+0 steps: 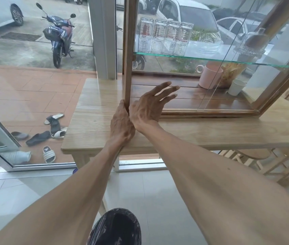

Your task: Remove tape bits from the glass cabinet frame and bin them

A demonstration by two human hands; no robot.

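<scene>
At frame (pixel 128 76) base, left hand (pixel 121 123) pinches at the post's bottom corner, tape too small to confirm. Right hand (pixel 150 106) splayed wide, empty, against the glass. Peel slow, low angle (bin (pixel 117 228) sits below both wrists).

Glass cabinet (pixel 211 113) on wooden table (pixel 94 117).
</scene>
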